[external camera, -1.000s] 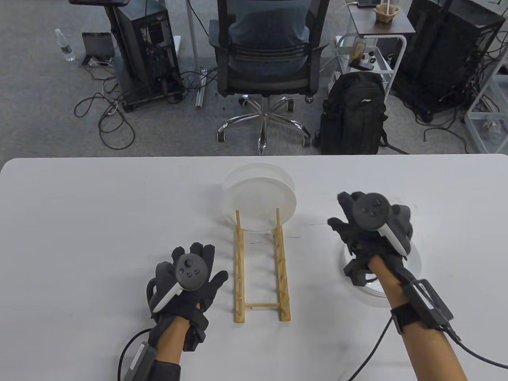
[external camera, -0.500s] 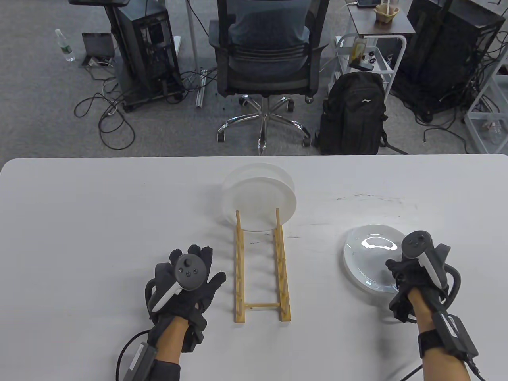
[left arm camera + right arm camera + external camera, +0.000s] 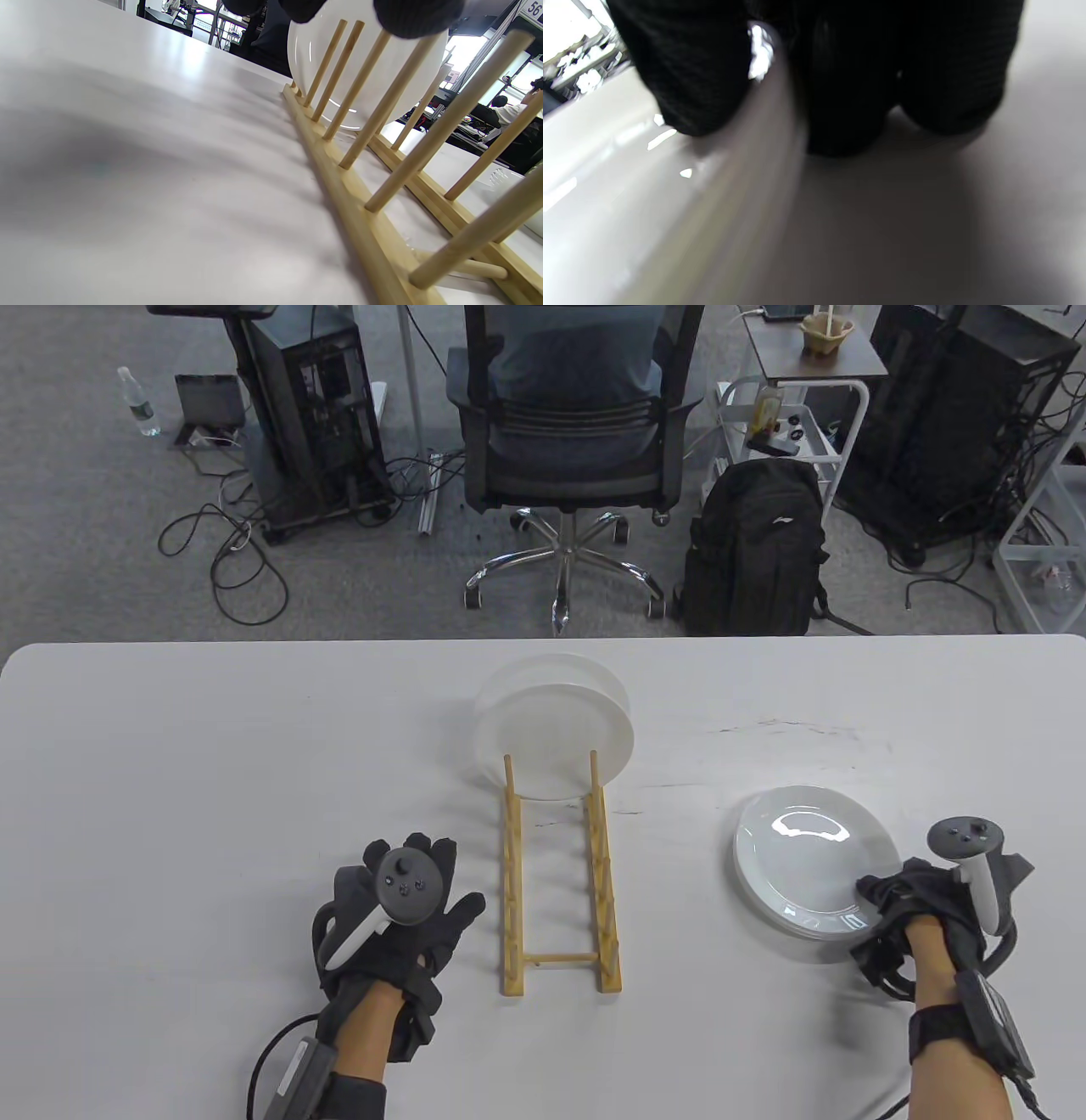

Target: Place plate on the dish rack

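The right hand (image 3: pixel 933 912) has pulled back toward the near edge of the tabletop (image 3: pixel 170 780) since a second ago, and its grip now sits at the near right rim of the plate stack (image 3: pixel 810 869). In the right wrist view the dark fingers (image 3: pixel 695 84) straddle a blurred pale rim, one above and others beneath, so the grip looks closed on the top plate. The stack lies flat, glossy white, well right of the dish rack (image 3: pixel 560 891). The left hand (image 3: pixel 399 912) has stayed put, flat on the tabletop just left of the rack, fingers spread, holding nothing. The rack's near slots stand bare; at its far end white plates (image 3: pixel 556 738) stand upright between the pegs.
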